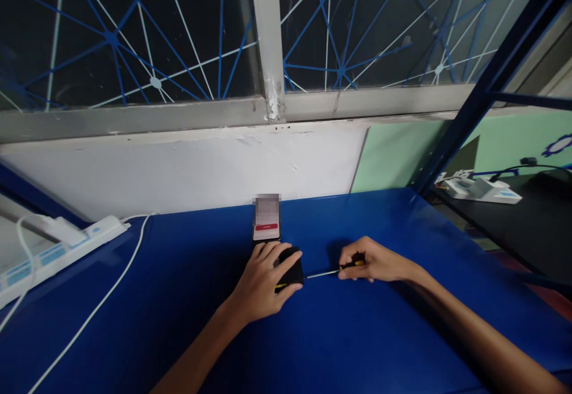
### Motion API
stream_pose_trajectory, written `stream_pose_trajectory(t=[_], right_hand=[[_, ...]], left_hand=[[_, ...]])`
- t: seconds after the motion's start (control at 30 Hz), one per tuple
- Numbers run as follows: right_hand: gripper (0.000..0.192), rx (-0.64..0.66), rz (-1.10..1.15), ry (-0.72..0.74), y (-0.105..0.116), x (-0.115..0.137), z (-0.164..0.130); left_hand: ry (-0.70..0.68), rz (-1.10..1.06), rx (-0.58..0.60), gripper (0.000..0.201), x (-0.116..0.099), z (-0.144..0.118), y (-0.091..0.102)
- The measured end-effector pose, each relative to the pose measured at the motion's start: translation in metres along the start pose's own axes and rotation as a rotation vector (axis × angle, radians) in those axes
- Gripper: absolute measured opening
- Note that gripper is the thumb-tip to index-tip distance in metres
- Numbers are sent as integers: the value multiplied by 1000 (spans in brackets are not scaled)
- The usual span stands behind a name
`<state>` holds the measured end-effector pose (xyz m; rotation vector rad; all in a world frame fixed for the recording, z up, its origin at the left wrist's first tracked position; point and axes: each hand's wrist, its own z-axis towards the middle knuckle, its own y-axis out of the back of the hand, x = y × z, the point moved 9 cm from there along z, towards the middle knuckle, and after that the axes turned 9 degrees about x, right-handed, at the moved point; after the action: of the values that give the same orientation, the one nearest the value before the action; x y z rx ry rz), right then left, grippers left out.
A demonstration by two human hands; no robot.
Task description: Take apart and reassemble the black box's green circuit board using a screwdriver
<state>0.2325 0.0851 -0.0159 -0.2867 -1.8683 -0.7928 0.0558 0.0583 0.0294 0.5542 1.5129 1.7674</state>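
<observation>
My left hand [270,278] is wrapped over a small black box-like case [290,267] with a yellow strip low on its near side; the palm and fingers hide much of it. My right hand [366,261] grips a screwdriver [322,273] by its black and yellow handle. Its thin metal shaft points left, with the tip at or very close to the right side of the case. Just behind the left hand a phone [267,231] leans upright, its screen partly blurred out and showing a red bar.
Everything rests on a blue table [201,298]. At the left lies a white power strip [58,251] with a white cable [102,304] running across the tabletop. A blue metal post [465,126] rises at the right, beside a black surface holding another power strip [482,190].
</observation>
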Motion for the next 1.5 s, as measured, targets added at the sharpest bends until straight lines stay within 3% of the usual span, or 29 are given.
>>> stream_pose_trajectory(t=[0.2, 0.43, 0.57, 0.77, 1.03, 1.2, 1.4, 1.5], right_hand=[[38, -58, -164, 131, 5, 18, -1], [33, -92, -89, 83, 4, 11, -2], [35, -20, -30, 35, 0, 4, 0], [39, -50, -185, 142, 4, 19, -1], [33, -92, -124, 81, 5, 11, -2], [34, -10, -27, 20, 0, 2, 0], [40, -55, -189, 105, 4, 14, 0], [34, -77, -191, 108, 4, 17, -1]], left_hand=[[12, 9, 28, 48, 1, -1, -3], [12, 3, 23, 47, 2, 0, -2], [9, 5, 17, 48, 2, 0, -2], [-1, 7, -4, 48, 0, 0, 1], [-1, 5, 4, 48, 0, 0, 0], [4, -1, 20, 48, 1, 0, -1], [10, 8, 31, 49, 2, 0, -3], [10, 8, 28, 48, 1, 0, -2]])
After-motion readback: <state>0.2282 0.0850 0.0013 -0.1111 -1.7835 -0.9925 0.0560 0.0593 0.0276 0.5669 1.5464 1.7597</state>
